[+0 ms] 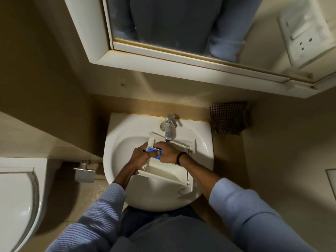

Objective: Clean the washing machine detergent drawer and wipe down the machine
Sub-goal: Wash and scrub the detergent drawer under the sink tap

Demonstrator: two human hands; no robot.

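Lying in sink (120,160), under tap (169,130) at 12 o'clock: white drawer (163,171). At its 11 o'clock corner, blue insert (154,156), gripped from 9 o'clock by left hand (140,157), thumb across, and from 3 o'clock by right hand (169,155), fingers (161,145) curled over it. Checked cloth (230,118) at sink's 2 o'clock.

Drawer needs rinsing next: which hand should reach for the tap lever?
Probably right. The right hand, curled on the blue insert, sits just below the tap, nearest its lever; the left hand grips the drawer by its side, steadying it in the sink.
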